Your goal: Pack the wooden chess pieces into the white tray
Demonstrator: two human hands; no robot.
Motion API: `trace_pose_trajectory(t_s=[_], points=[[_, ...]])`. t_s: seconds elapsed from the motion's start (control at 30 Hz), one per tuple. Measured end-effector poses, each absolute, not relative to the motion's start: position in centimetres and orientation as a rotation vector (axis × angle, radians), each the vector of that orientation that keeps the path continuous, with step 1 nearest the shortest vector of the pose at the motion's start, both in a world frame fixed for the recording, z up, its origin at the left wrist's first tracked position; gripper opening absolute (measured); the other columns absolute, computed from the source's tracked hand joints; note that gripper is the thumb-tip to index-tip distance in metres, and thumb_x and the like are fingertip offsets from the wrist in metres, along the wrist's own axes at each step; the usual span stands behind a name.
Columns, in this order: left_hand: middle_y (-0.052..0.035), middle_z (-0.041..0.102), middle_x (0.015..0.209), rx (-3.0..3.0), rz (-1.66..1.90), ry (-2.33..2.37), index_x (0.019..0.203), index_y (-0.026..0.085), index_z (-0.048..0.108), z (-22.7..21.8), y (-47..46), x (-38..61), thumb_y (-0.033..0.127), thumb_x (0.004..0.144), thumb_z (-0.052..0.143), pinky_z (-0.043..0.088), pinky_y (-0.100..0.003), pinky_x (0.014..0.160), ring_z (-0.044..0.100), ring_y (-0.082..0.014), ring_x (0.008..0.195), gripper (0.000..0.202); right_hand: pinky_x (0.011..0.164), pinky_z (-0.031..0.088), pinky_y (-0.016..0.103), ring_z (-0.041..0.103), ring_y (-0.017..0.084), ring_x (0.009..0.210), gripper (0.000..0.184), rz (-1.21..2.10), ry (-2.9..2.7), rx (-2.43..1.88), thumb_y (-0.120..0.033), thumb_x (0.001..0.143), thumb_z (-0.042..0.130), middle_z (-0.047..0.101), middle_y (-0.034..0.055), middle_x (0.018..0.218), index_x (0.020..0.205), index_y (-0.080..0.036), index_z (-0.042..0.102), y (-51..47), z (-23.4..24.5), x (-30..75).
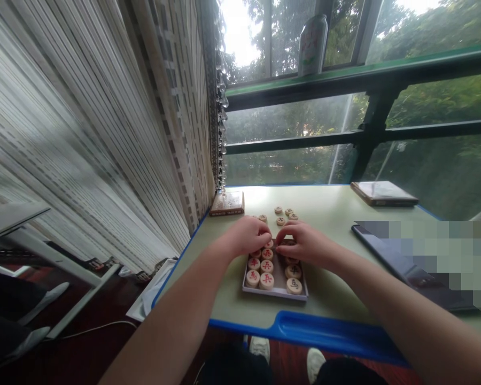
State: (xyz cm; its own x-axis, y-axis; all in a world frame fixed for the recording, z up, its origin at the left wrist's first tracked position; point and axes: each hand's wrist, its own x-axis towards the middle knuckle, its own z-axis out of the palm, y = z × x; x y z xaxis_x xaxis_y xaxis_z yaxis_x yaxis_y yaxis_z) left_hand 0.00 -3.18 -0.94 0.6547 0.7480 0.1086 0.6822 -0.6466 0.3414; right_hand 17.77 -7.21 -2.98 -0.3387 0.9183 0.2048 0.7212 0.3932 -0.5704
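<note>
A shallow white box (275, 292) lies on the pale green desk (332, 214), holding several round wooden chess discs with red and dark characters (266, 280). Both my hands hover over the far end of the box. My left hand (248, 235) is curled, fingertips pinched at a disc in the box. My right hand (304, 241) is also curled, fingertips meeting those of the left at a disc. Several loose discs (284, 215) lie on the desk just beyond my hands.
A small patterned box lid (226, 203) sits at the desk's far left, a flat book-like board (383, 193) at the far right, a dark tablet (409, 270) to my right. A can (312, 45) stands on the window ledge. A curtain (104, 133) hangs left.
</note>
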Motion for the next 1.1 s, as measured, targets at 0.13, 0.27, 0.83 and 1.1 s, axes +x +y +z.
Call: trace_pose_trajectory(t_s=[0.13, 0.27, 0.83, 1.1], points=[[-0.0013, 0.067, 0.066, 2.624, 0.358, 1.144, 0.078, 0.018, 0.073, -0.70, -3.37, -0.10, 0.024, 0.071, 0.045, 0.035, -0.020, 0.054, 0.053, -0.0112, 0.060, 0.030, 0.076, 0.043, 0.032, 0.054, 0.021, 0.087, 0.015, 0.541, -2.131, -1.446, -0.028, 0.067, 0.063, 0.061, 0.0050, 0.087, 0.079, -0.023, 0.070, -7.17, -2.82, 17.71], [-0.0021, 0.067, 0.066, 2.639, 0.362, 1.140, 0.078, 0.017, 0.073, -0.71, -3.26, -0.22, 0.024, 0.071, 0.045, 0.036, -0.020, 0.056, 0.053, -0.0114, 0.061, 0.029, 0.073, 0.043, 0.031, 0.055, 0.021, 0.085, 0.015, 0.490, -2.110, -1.466, -0.029, 0.067, 0.064, 0.061, 0.0051, 0.086, 0.078, -0.021, 0.069, -7.31, -2.61, 17.78], [-0.0020, 0.066, 0.062, 2.629, 0.347, 1.175, 0.077, 0.017, 0.073, -0.62, -3.44, -0.36, 0.024, 0.072, 0.046, 0.036, -0.020, 0.054, 0.052, -0.0112, 0.056, 0.029, 0.060, 0.042, 0.027, 0.056, 0.020, 0.073, 0.016, 0.391, -2.112, -1.588, -0.035, 0.066, 0.064, 0.064, 0.0055, 0.076, 0.072, -0.021, 0.069, -7.72, -2.43, 17.31], [-0.0021, 0.065, 0.060, 2.658, 0.353, 1.143, 0.074, 0.016, 0.072, -0.51, -3.52, -0.28, 0.024, 0.072, 0.046, 0.035, -0.020, 0.053, 0.051, -0.0111, 0.057, 0.028, 0.059, 0.041, 0.027, 0.056, 0.019, 0.071, 0.014, 0.364, -2.129, -1.564, -0.033, 0.067, 0.062, 0.064, 0.0049, 0.072, 0.069, -0.022, 0.070, -7.79, -2.69, 17.00]])
